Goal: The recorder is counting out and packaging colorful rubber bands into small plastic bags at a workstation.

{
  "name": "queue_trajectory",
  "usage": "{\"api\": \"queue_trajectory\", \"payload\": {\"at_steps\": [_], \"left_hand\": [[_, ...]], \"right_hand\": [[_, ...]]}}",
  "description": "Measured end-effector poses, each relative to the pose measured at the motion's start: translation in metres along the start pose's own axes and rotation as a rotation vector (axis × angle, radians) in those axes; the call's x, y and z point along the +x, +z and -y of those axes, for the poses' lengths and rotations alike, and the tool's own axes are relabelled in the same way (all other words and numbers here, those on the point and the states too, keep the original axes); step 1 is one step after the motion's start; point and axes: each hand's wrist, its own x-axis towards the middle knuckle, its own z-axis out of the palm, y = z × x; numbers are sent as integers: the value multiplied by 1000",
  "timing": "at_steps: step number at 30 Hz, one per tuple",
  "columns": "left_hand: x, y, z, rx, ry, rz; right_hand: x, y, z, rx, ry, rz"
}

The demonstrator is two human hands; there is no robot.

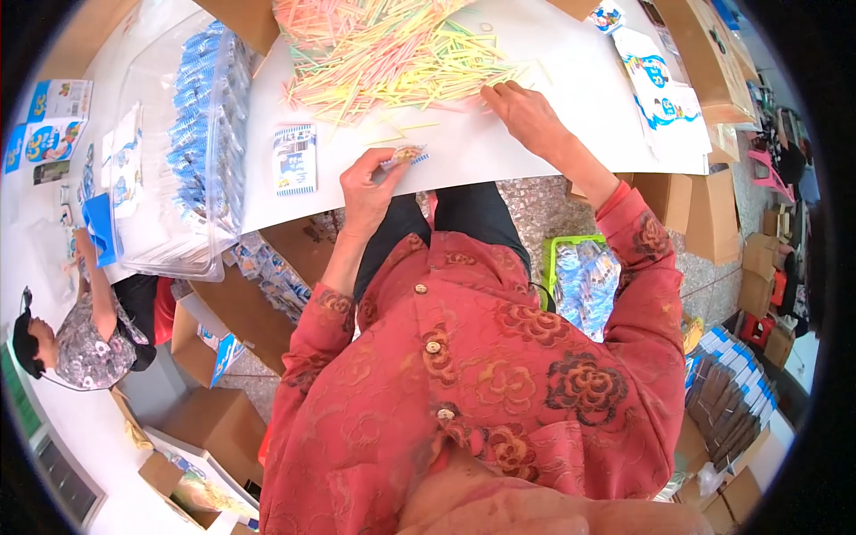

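While the left hand pinches 1 small clear packet above the white table edge, the right hand, fingers spread flat, should isolate 1 straw from the straw pile cleanly.

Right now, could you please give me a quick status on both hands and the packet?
Left hand shut on small packet. Right hand open on the white table, fingertips at straw pile. Nothing between them.

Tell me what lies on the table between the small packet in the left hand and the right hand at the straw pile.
In the head view, a few loose straws lie scattered on bare white table between the small packet in the left hand and the right hand.
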Motion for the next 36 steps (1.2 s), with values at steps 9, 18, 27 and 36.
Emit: {"api": "queue_trajectory", "payload": {"at_steps": [9, 18, 27, 36], "left_hand": [[-2, 0, 1, 50, 26, 14], [-2, -1, -2, 71, 89, 17], [-2, 0, -5, 67, 132, -4], [-2, -1, -6, 94, 90, 10]], "right_hand": [[6, -5, 9, 278, 43, -147], [28, -74, 76, 1367, 99, -139], [42, -57, 90, 968, -94, -129], [48, -54, 89, 900, -76, -198]]}}
